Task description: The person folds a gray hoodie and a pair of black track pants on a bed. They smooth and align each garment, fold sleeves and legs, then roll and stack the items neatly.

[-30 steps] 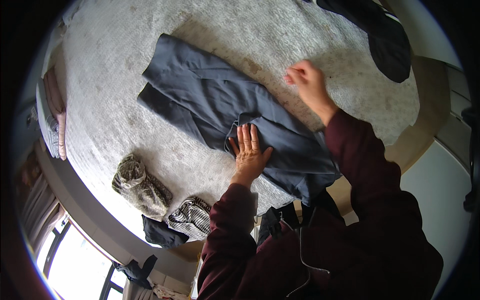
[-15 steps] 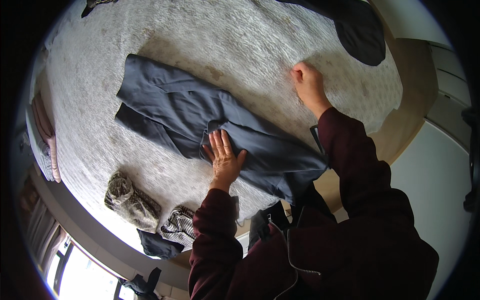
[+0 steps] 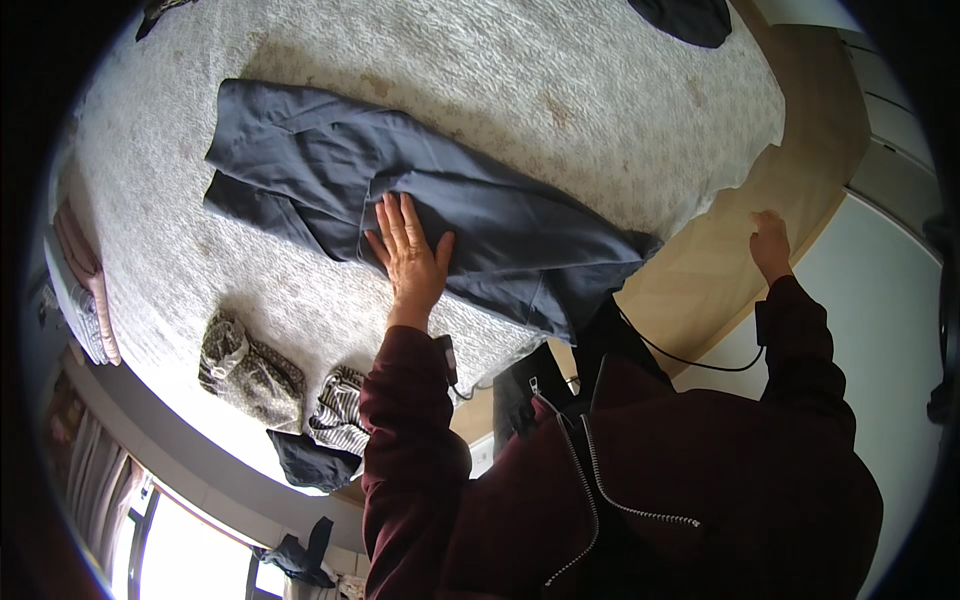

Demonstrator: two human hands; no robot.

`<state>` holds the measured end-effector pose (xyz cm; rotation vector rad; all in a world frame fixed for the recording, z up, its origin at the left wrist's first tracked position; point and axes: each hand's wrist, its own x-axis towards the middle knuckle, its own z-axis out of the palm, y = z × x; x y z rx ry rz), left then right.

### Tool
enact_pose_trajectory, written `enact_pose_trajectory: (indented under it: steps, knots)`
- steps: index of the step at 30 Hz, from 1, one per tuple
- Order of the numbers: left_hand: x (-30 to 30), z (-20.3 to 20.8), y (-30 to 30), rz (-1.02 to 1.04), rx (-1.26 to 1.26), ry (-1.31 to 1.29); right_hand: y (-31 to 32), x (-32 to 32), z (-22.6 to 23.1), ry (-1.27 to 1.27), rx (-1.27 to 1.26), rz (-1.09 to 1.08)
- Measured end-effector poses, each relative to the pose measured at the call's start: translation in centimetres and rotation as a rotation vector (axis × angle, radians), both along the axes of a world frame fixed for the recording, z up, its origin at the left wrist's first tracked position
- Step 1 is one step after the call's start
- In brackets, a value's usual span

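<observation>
A dark blue-grey garment (image 3: 500,235), apparently a pair of trousers, lies folded lengthwise across the bed. Two hem ends point to the far left, and its wider end reaches the near edge by my body. Flat on its middle, beside a creased fold, rests my left hand (image 3: 412,255), fingers spread, holding nothing. Off to the right, my right hand (image 3: 770,248) is apart from the garment, over the wooden surface past the bed's edge. Its fingers are blurred, and nothing shows in them.
The bed has a pale, fuzzy patterned cover (image 3: 600,120). To the left lie a rolled patterned cloth (image 3: 255,375), a striped cloth (image 3: 340,410) and a dark folded cloth (image 3: 312,462). A black garment (image 3: 690,18) lies at the top right. Folded pink fabric (image 3: 90,265) sits far left.
My right hand has swung from above the bed cover out to the right, past the bed's edge. My left hand stays flat on the garment. The whole view has shifted a little.
</observation>
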<state>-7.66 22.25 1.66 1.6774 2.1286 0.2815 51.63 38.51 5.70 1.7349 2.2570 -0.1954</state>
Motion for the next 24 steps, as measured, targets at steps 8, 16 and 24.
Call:
enact_pose_trajectory:
  steps: [8, 16, 24]
  knots:
    - [5.9, 3.6, -3.4, -0.279, -0.019, 0.021, -5.2, -16.5, 0.0, 0.736, -0.302, 0.112]
    - [11.8, 4.4, -7.0, -0.496, -0.076, -0.077, -6.3, -19.0, -0.9, 0.521, -0.485, 0.223]
    - [13.9, 4.8, -5.1, -0.324, 0.187, -0.251, -8.2, -12.7, -5.2, 0.650, -1.077, -0.340]
